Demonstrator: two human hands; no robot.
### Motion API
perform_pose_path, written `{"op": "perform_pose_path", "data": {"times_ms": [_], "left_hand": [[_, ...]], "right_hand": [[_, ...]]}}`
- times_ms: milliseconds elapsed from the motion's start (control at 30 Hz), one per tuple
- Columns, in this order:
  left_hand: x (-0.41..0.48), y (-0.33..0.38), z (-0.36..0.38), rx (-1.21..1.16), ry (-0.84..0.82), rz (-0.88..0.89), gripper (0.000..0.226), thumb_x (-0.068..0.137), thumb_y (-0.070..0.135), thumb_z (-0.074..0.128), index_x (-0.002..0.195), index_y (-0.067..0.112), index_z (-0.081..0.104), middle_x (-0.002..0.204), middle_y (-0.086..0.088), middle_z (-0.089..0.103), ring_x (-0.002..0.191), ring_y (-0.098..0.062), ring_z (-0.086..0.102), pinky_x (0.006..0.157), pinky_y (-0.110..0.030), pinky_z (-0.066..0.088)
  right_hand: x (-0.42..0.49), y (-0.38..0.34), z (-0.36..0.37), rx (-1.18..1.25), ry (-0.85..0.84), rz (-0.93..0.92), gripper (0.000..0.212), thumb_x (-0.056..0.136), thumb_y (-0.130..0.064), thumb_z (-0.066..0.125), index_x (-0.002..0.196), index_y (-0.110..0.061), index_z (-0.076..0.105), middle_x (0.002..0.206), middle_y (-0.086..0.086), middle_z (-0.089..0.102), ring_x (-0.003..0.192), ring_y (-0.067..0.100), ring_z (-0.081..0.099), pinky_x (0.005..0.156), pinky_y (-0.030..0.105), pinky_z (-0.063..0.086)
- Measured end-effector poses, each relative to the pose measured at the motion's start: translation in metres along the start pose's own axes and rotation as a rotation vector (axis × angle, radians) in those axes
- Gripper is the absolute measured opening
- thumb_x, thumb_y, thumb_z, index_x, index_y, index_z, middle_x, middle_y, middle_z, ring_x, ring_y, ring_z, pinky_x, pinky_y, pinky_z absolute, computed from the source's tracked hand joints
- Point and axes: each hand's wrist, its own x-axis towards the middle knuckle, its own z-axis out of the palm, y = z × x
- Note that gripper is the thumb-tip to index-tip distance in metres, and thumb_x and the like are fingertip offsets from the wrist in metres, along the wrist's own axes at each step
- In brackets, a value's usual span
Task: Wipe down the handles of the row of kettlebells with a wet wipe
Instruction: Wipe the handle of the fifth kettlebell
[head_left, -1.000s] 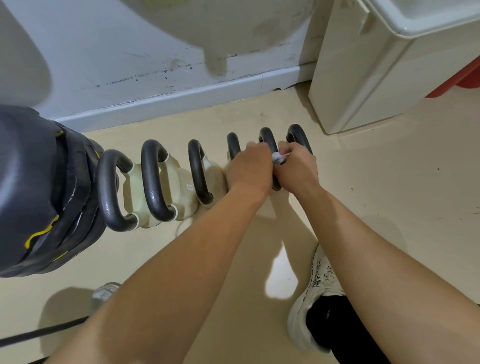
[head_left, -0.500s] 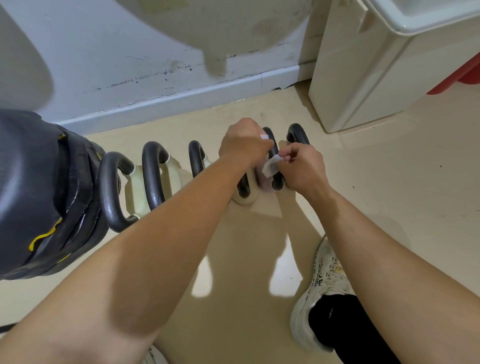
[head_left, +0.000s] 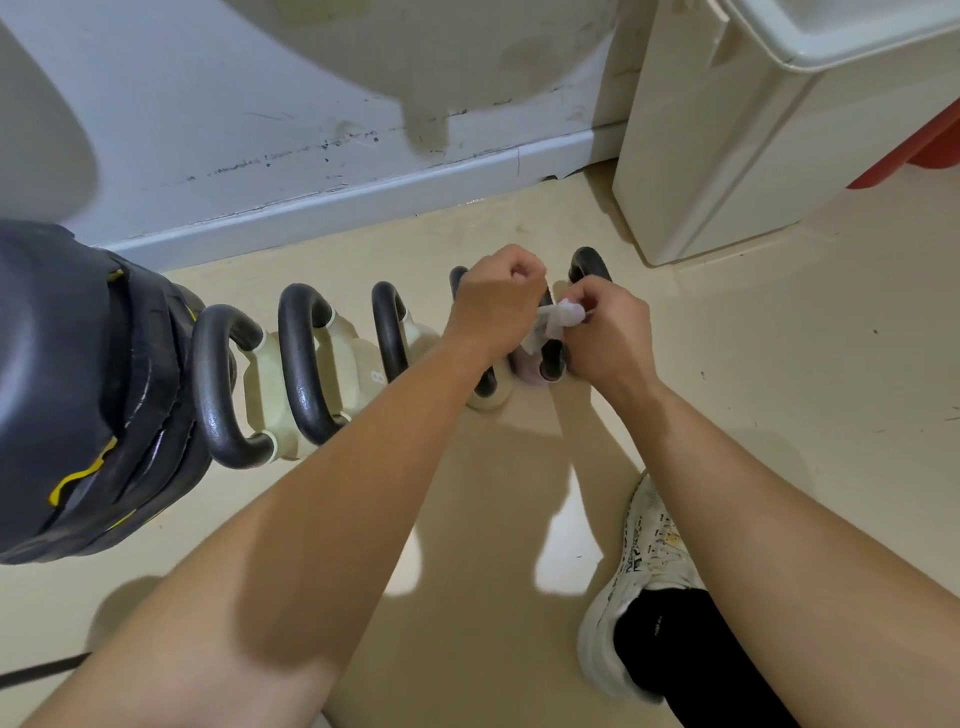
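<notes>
Several kettlebells with dark handles (head_left: 304, 358) and pale bodies stand in a row on the floor, running left to right. My left hand (head_left: 493, 301) and my right hand (head_left: 608, 332) meet above the handles near the right end of the row. Between them is a small white wet wipe (head_left: 556, 319), crumpled, with my right hand's fingers pinching it on one side and my left hand's curled fingers at its other edge. A pinkish kettlebell (head_left: 530, 371) sits just under the wipe, its handle partly hidden. The last handle (head_left: 589, 262) shows behind my right hand.
A large black and yellow padded object (head_left: 78, 395) stands at the left end of the row. A grey wall with a skirting board (head_left: 363, 192) runs behind. A cream cabinet (head_left: 727, 156) stands at the back right. My white shoe (head_left: 639, 587) rests on the floor.
My left hand has let go of a handle and lifted up to the wipe. The wipe, earlier pressed on a handle by my right hand, is now held between both hands above the handles.
</notes>
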Motion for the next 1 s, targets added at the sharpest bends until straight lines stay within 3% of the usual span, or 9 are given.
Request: {"op": "perform_pose_path", "data": {"times_ms": [133, 333, 400, 500, 600, 700, 800, 933, 1000], "left_hand": [[-0.004, -0.015, 0.015, 0.337, -0.206, -0.019, 0.041, 0.093, 0.024, 0.060, 0.129, 0.011, 0.047, 0.110, -0.007, 0.067, 0.099, -0.024, 0.063, 0.087, -0.033, 0.049], [-0.001, -0.023, 0.022, 0.425, 0.010, 0.036, 0.009, 0.093, 0.013, 0.053, 0.101, 0.017, 0.052, 0.089, -0.006, 0.065, 0.082, -0.027, 0.063, 0.073, -0.042, 0.053], [-0.004, -0.019, 0.020, 0.660, 0.087, 0.156, 0.015, 0.091, 0.005, 0.049, 0.103, 0.014, 0.053, 0.084, -0.004, 0.057, 0.077, -0.028, 0.057, 0.059, -0.039, 0.044], [-0.008, -0.013, 0.017, 0.978, 0.144, 0.303, 0.018, 0.089, 0.005, 0.050, 0.101, 0.014, 0.058, 0.084, -0.006, 0.061, 0.083, -0.029, 0.058, 0.060, -0.035, 0.033], [-0.009, -0.012, 0.015, 1.094, 0.136, 0.325, 0.016, 0.091, 0.008, 0.049, 0.096, 0.015, 0.063, 0.093, -0.007, 0.067, 0.090, -0.029, 0.059, 0.066, -0.036, 0.031], [-0.011, -0.013, 0.017, 1.056, 0.097, 0.279, 0.016, 0.093, 0.009, 0.049, 0.099, 0.013, 0.063, 0.101, -0.007, 0.061, 0.094, -0.028, 0.058, 0.066, -0.035, 0.033], [-0.014, -0.010, 0.023, 0.807, 0.014, 0.138, 0.013, 0.096, 0.006, 0.046, 0.094, 0.013, 0.057, 0.094, -0.006, 0.057, 0.083, -0.024, 0.058, 0.067, -0.033, 0.038], [-0.004, -0.013, 0.030, 0.405, -0.049, -0.150, 0.017, 0.093, 0.009, 0.049, 0.097, 0.002, 0.065, 0.087, -0.008, 0.064, 0.082, -0.023, 0.061, 0.073, -0.029, 0.042], [0.004, -0.017, 0.034, 0.218, -0.045, -0.313, 0.026, 0.095, 0.014, 0.048, 0.103, -0.001, 0.068, 0.091, -0.011, 0.069, 0.087, -0.025, 0.065, 0.069, -0.023, 0.042]], "right_hand": [[0.002, -0.003, -0.005, 0.030, 0.005, 0.069, 0.010, 0.084, -0.011, 0.059, 0.085, -0.010, 0.069, 0.074, 0.001, 0.069, 0.068, 0.014, 0.064, 0.056, 0.027, 0.049], [0.012, -0.008, -0.008, -0.055, 0.139, 0.034, 0.022, 0.092, -0.020, 0.053, 0.082, 0.000, 0.055, 0.076, 0.006, 0.053, 0.068, 0.024, 0.048, 0.058, 0.034, 0.038], [0.016, -0.009, -0.005, -0.311, 0.202, -0.087, 0.014, 0.088, -0.010, 0.054, 0.101, -0.005, 0.056, 0.097, 0.007, 0.052, 0.072, 0.029, 0.050, 0.059, 0.036, 0.040], [0.018, -0.005, 0.003, -0.769, 0.259, -0.281, 0.028, 0.078, 0.000, 0.060, 0.103, -0.009, 0.052, 0.103, 0.011, 0.051, 0.073, 0.031, 0.049, 0.048, 0.032, 0.029], [0.020, -0.003, 0.004, -0.873, 0.077, -0.350, 0.031, 0.072, 0.002, 0.065, 0.101, -0.008, 0.057, 0.098, 0.012, 0.056, 0.071, 0.030, 0.046, 0.050, 0.031, 0.028], [0.022, -0.006, 0.006, -0.695, -0.087, -0.288, 0.009, 0.085, -0.002, 0.054, 0.089, -0.007, 0.060, 0.087, 0.008, 0.053, 0.074, 0.030, 0.053, 0.060, 0.035, 0.041], [0.021, -0.010, 0.009, -0.102, -0.119, 0.091, 0.014, 0.088, -0.001, 0.047, 0.077, 0.000, 0.054, 0.077, 0.001, 0.050, 0.085, 0.019, 0.050, 0.072, 0.036, 0.044], [0.024, 0.002, 0.019, 0.457, -0.256, 0.332, 0.026, 0.080, -0.007, 0.059, 0.055, -0.013, 0.062, 0.109, -0.028, 0.063, 0.105, 0.005, 0.059, 0.075, 0.034, 0.047], [0.025, 0.009, 0.022, 0.502, -0.258, 0.380, 0.030, 0.079, -0.011, 0.067, 0.050, -0.019, 0.063, 0.107, -0.020, 0.065, 0.108, 0.014, 0.056, 0.077, 0.035, 0.045]]}}
